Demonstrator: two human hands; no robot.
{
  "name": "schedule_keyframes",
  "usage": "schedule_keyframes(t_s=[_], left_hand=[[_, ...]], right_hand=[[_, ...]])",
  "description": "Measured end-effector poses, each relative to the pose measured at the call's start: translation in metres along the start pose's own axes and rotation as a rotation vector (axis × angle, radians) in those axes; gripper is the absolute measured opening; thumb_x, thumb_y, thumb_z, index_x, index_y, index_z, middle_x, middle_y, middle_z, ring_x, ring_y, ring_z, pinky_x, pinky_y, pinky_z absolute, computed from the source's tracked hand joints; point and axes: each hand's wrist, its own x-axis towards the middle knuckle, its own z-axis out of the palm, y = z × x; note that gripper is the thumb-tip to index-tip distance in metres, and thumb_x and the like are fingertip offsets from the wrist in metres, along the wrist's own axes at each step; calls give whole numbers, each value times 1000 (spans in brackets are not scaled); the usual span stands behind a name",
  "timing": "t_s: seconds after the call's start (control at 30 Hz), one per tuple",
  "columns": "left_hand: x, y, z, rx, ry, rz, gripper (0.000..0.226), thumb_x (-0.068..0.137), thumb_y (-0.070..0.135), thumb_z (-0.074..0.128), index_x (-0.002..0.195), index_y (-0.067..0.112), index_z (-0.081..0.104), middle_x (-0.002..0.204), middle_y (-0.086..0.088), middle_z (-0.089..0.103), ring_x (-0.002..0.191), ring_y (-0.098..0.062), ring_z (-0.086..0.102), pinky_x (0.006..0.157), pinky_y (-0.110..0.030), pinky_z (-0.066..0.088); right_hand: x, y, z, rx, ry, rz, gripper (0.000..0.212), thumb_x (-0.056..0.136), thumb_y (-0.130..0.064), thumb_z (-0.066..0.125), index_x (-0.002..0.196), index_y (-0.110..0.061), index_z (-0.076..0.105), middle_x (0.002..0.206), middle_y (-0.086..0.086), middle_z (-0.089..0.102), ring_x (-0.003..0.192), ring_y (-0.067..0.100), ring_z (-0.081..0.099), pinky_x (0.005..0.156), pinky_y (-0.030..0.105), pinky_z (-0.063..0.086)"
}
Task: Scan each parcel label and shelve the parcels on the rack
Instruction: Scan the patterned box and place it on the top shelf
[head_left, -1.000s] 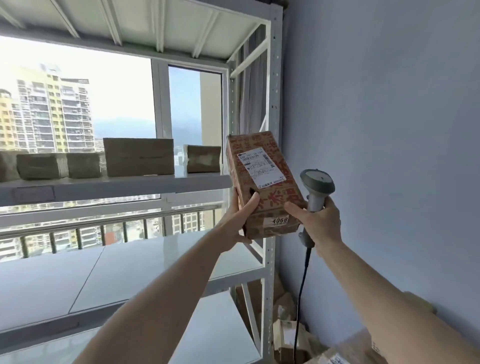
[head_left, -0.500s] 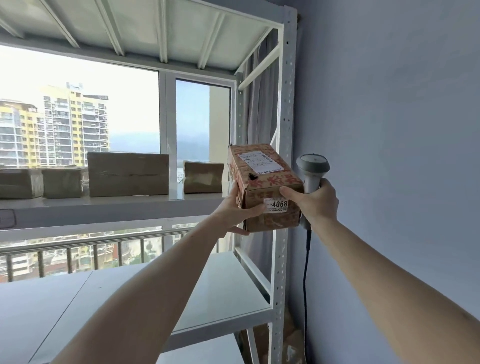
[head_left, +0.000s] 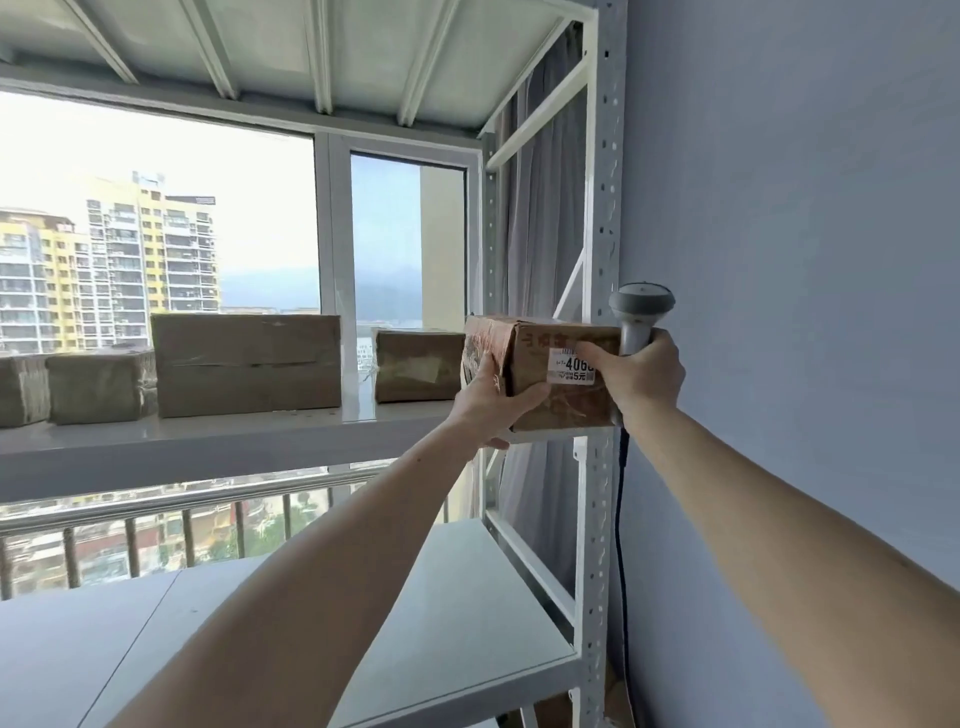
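Brown cardboard, scuffed and wrapped in glossy tape, makes up the parcel (head_left: 558, 384) held between the two hands at the right end of the upper shelf (head_left: 218, 447). It is a squat box with a white sticker (head_left: 569, 366) on its near face, printed with large dark digits. The left hand (head_left: 488, 402) grips its left bottom corner, fingers curled underneath and thumb up the taped side. The right hand (head_left: 641, 376) is wrapped round the grey plastic handle of a scanner (head_left: 639, 317), whose rounded head stands above the fist, and its thumb presses on the sticker. A dark cable (head_left: 622, 545) hangs below that hand.

Left of the left hand, four more taped cardboard boxes (head_left: 247, 364) sit in a row on the same smooth white metal shelf. The rack post (head_left: 602, 208), pale and punched with holes, rises just behind the parcel. Below the forearms lies a lower shelf (head_left: 457, 623) of flat white panels. Beyond the rack, a window (head_left: 156, 208) shows tall apartment blocks, and a matte blue-grey wall (head_left: 805, 260) lies right of the right hand.
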Motion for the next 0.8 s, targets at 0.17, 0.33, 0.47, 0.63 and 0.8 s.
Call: schedule_keyframes(t_s=[0.17, 0.33, 0.47, 0.63, 0.8], left_hand=[[14, -7, 5, 96, 125, -8, 95, 85, 54, 75, 154, 14, 23, 116, -7, 59, 103, -23, 67, 62, -36, 65], [17, -22, 10, 144, 202, 79, 81, 78, 54, 81, 134, 11, 41, 119, -8, 62, 107, -23, 62, 78, -39, 63], [21, -30, 14, 301, 298, 97, 81, 71, 65, 80, 128, 16, 48, 119, -7, 61, 114, -26, 57, 94, -45, 54], [34, -28, 20, 531, 479, 111, 80, 73, 65, 78, 128, 15, 48, 126, -6, 60, 121, -29, 48, 93, -43, 46], [52, -29, 20, 670, 546, 146, 88, 71, 66, 80, 136, 19, 43, 129, -6, 55, 126, -28, 43, 99, -41, 34]], right_hand=[[-1, 12, 23, -47, 15, -63, 50, 72, -34, 91, 104, -14, 59, 98, 1, 67, 98, 26, 68, 91, 42, 56], [-22, 41, 32, -52, 115, -131, 57, 69, -20, 91, 113, -1, 60, 108, 15, 65, 98, 25, 59, 80, 22, 40], [-26, 56, 37, -43, 96, -126, 53, 70, -14, 89, 111, -2, 58, 103, 10, 68, 87, 22, 60, 72, 14, 36], [-13, 54, 49, -36, 31, -93, 53, 74, -15, 87, 116, -5, 57, 105, 4, 69, 87, 16, 59, 72, 12, 37], [3, 55, 61, -68, -46, -22, 51, 78, -16, 85, 120, -7, 57, 98, -5, 59, 86, 13, 54, 65, 15, 38]])
